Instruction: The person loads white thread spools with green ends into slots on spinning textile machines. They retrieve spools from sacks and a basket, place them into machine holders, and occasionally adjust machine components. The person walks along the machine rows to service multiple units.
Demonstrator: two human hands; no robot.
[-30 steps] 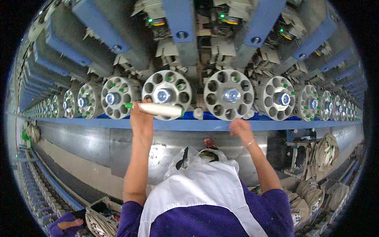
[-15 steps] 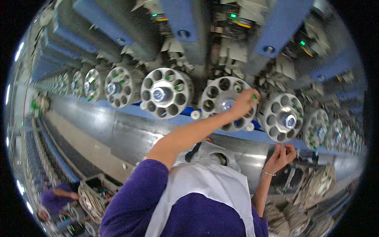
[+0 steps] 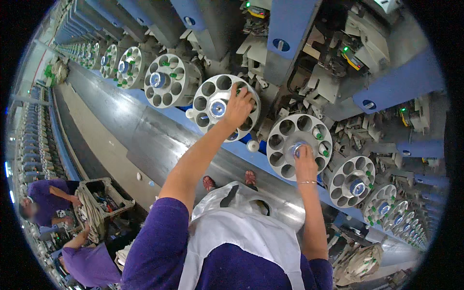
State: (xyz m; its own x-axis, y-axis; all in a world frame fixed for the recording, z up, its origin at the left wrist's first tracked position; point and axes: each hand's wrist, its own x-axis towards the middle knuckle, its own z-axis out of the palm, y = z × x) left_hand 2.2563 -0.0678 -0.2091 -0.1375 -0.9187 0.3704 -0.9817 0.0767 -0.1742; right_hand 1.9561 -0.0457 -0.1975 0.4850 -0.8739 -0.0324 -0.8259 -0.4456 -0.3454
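Observation:
A round magazine (image 3: pixel 202 103) with a ring of tube-like pockets faces me at the centre. My left hand (image 3: pixel 238 107) is at its upper right, fingers bent round a green-ended bobbin (image 3: pixel 239 90) at a pocket; the hand covers most of it. To the right stands another such magazine (image 3: pixel 286 126). Over its blue hub my right hand (image 3: pixel 306 166) has its fingertips bunched; whatever they pinch is too small to see. Two green-ended bobbins (image 3: pixel 317 134) sit in this magazine's right-hand pockets.
More magazines (image 3: pixel 170 79) run in a row to both sides, below blue machine posts (image 3: pixel 290 24). A metal floor strip (image 3: pixel 169 140) lies under the row. At lower left, two people (image 3: pixel 92 261) in purple are beside a crate (image 3: pixel 126 203). A cloth sack (image 3: pixel 360 266) stands lower right.
The view has turned, so the row slants down to the right. My right hand has risen from below the right magazine to its hub. My left hand has shifted around its magazine.

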